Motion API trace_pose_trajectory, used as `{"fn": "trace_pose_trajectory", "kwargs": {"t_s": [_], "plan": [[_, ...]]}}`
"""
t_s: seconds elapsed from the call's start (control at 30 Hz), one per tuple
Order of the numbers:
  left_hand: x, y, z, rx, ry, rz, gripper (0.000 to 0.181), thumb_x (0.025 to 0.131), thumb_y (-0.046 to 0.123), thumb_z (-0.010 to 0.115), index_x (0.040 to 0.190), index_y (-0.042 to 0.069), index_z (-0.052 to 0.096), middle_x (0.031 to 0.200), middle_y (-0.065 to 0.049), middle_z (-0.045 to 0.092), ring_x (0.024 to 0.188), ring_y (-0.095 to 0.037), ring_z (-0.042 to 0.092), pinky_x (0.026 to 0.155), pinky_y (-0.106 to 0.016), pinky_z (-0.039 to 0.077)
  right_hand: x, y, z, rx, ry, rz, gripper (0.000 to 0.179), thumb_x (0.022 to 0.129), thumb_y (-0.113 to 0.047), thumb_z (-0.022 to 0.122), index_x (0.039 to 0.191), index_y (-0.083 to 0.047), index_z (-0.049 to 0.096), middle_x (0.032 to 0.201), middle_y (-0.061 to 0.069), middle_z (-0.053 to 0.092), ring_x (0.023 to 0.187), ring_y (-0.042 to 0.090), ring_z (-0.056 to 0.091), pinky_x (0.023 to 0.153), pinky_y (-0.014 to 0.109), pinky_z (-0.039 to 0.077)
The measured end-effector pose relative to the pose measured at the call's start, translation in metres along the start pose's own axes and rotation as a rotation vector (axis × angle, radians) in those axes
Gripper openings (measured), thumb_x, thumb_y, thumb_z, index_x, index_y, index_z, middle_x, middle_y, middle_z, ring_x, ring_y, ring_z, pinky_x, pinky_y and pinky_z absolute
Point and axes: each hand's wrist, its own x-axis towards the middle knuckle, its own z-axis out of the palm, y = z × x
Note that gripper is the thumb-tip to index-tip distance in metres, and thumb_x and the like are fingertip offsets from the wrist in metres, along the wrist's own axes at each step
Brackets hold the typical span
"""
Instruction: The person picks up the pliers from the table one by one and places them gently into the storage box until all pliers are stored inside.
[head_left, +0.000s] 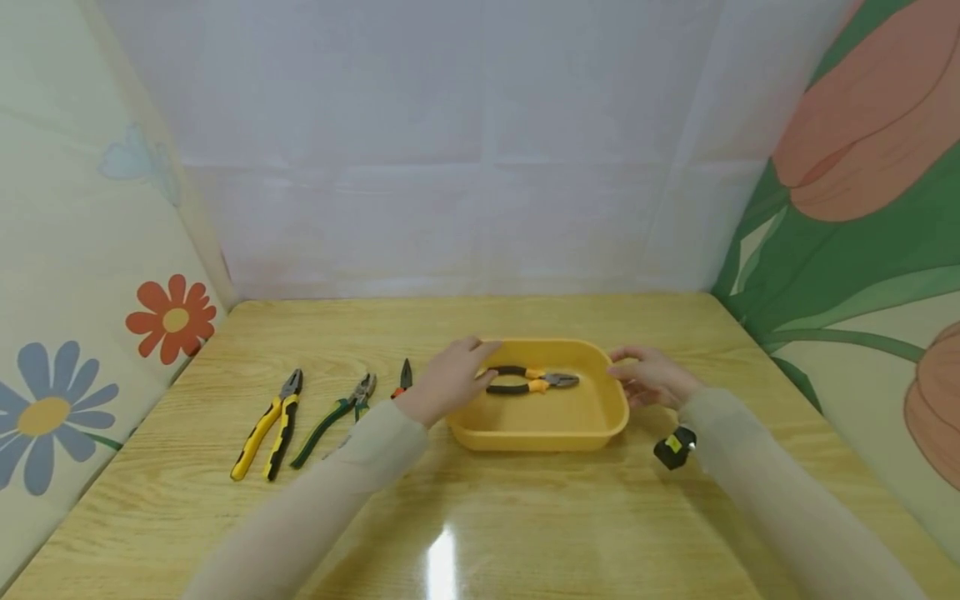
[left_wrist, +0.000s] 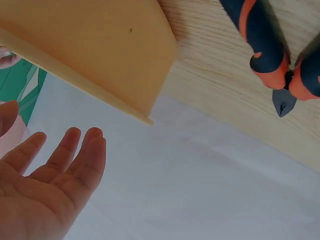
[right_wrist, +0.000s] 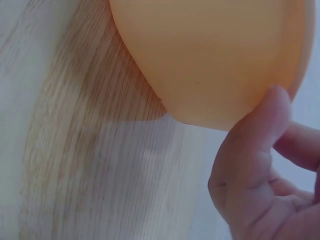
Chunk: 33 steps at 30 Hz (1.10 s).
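Observation:
A yellow plastic tray (head_left: pixel 540 442) stands on the table with combination pliers (head_left: pixel 536 383) inside, black and yellow at the handles. My left hand (head_left: pixel 450 379) is over the tray's left rim; in the left wrist view its fingers (left_wrist: pixel 90 160) are extended and apart from the outer wall. At the right rim, my right hand (head_left: pixel 652 377) touches the tray. The right wrist view has its thumb (right_wrist: pixel 260 125) against the outer wall, fingers loosely bent. Left of the tray lie orange and black pliers (head_left: pixel 406 379), partly covered by my left hand in the head view.
Green-handled pliers (head_left: pixel 330 425) and yellow and black pliers (head_left: pixel 273 425) lie farther left on the wooden table (head_left: pixel 525 525). A small black object (head_left: pixel 675 447) with a yellow-green patch appears beside the right cuff. Cloth walls (head_left: pixel 450 167) stand behind and at both sides.

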Motion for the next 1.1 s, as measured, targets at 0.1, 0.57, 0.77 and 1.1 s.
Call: {"fn": "trace_pose_trajectory", "kwargs": {"t_s": [0.1, 0.57, 0.77, 1.1], "plan": [[-0.007, -0.003, 0.0, -0.006, 0.029, 0.001, 0.049, 0.101, 0.025, 0.056, 0.144, 0.005, 0.045, 0.123, -0.017, 0.056, 0.105, -0.029, 0.057, 0.086, -0.041, 0.05, -0.001, 0.001, 0.0, 0.003, -0.007, -0.007, 0.042, 0.1, -0.01, 0.05, 0.137, 0.005, 0.035, 0.08, 0.003, 0.056, 0.061, 0.01, 0.057, 0.058, 0.027, 0.053], [-0.031, -0.014, -0.001, -0.028, 0.111, -0.037, 0.05, 0.099, 0.022, 0.059, 0.144, 0.005, 0.046, 0.123, -0.017, 0.056, 0.103, -0.028, 0.058, 0.081, -0.039, 0.052, -0.001, 0.002, -0.003, -0.004, -0.011, -0.008, 0.044, 0.101, -0.012, 0.051, 0.137, 0.005, 0.034, 0.079, 0.003, 0.056, 0.06, 0.01, 0.056, 0.057, 0.026, 0.053], [-0.039, -0.019, -0.003, -0.023, 0.155, -0.028, 0.05, 0.097, 0.018, 0.062, 0.142, 0.001, 0.047, 0.124, -0.019, 0.057, 0.107, -0.032, 0.058, 0.087, -0.045, 0.051, -0.002, 0.002, -0.003, -0.008, -0.008, -0.008, 0.044, 0.101, -0.013, 0.051, 0.137, 0.005, 0.034, 0.08, 0.003, 0.056, 0.061, 0.011, 0.057, 0.056, 0.026, 0.052], [-0.053, -0.027, -0.007, 0.011, 0.168, -0.06, 0.052, 0.097, 0.019, 0.062, 0.143, 0.0, 0.046, 0.126, -0.02, 0.056, 0.11, -0.034, 0.057, 0.083, -0.044, 0.053, -0.002, 0.001, -0.001, -0.012, -0.005, -0.008, 0.044, 0.101, -0.012, 0.05, 0.138, 0.005, 0.034, 0.079, 0.003, 0.056, 0.06, 0.01, 0.056, 0.056, 0.025, 0.052]]}}
